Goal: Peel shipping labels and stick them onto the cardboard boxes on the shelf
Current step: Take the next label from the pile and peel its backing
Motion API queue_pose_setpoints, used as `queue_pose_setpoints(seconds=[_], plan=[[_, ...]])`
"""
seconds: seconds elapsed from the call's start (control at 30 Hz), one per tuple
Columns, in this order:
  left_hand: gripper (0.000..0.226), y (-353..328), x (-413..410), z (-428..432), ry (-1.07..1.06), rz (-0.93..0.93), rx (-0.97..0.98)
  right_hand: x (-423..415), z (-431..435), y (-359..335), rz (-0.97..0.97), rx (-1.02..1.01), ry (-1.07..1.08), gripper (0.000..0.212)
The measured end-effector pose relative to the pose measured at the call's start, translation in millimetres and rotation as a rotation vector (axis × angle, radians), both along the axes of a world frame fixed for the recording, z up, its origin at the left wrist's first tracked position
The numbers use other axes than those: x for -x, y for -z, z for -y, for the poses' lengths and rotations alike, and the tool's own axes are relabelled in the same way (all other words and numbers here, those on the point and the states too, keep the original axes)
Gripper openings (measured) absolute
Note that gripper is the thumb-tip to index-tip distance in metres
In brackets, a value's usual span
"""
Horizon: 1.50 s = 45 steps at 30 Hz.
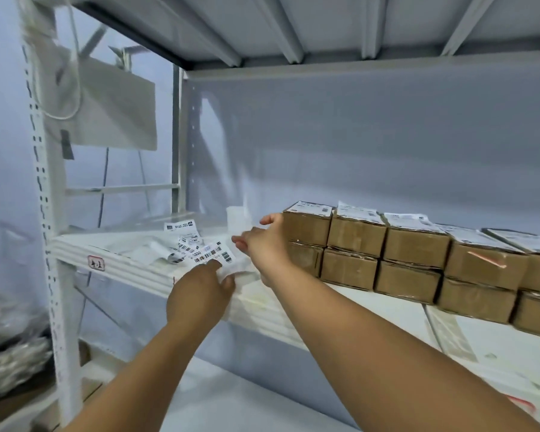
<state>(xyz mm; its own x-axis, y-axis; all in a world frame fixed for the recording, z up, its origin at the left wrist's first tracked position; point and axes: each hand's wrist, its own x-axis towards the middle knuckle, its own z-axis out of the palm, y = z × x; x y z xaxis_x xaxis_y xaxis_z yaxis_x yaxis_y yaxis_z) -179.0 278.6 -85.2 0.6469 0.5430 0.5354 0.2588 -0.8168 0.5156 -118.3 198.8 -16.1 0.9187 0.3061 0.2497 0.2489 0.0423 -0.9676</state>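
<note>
On the white shelf, left-centre: loose pile of shipping labels, barcodes up, some curled, spread from the near edge toward the far wall.

Left hand: reaches in from near-left. Index finger lies over the nearest label sheet, thumb curls beneath it; sheet pinched between the two at its near edge. Other fingers hidden behind the hand.

Right hand: reaches in from near-right, forearm crossing the shelf edge. Fingers straight and slack, pointing left over the right side of the pile, thumb raised; grasps nothing. Back of hand sits just beside the left end of the box row; contact w/ box cannot be told.

Cardboard boxes: brown, stacked two high, one row running from centre to right edge of view, along the shelf. Top-row boxes each carry a white lid label; bottom-row tops hidden.

Misc.: red-bordered tag on shelf front lip, left; perforated upright at far left of rack; white panel hanging behind it; blurred plastic bags lower left.
</note>
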Motion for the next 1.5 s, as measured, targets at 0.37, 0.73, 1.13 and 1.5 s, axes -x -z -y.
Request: queue_pose_setpoints(seconds=[0.37, 0.73, 1.13, 1.5], plan=[[0.009, -6.0, 0.0, -1.2, 0.037, -0.009, -0.056, 1.9, 10.5, 31.4, 0.649, 0.432, 0.169, 0.031], [0.011, -7.7, 11.7, 16.1, 0.213, 0.398, 0.181, 13.3, 16.1, 25.4, 0.134, 0.236, 0.035, 0.026], [0.026, -22.5, 18.5, 60.6, 0.360, 0.469, 0.382, 24.8, 51.2, 18.9, 0.044, -0.008, 0.022, 0.016], [0.004, -34.3, 16.8, 89.9, 0.392, 0.450, 0.233, 31.5, 89.5, 16.5, 0.061, -0.160, 0.011, 0.035]])
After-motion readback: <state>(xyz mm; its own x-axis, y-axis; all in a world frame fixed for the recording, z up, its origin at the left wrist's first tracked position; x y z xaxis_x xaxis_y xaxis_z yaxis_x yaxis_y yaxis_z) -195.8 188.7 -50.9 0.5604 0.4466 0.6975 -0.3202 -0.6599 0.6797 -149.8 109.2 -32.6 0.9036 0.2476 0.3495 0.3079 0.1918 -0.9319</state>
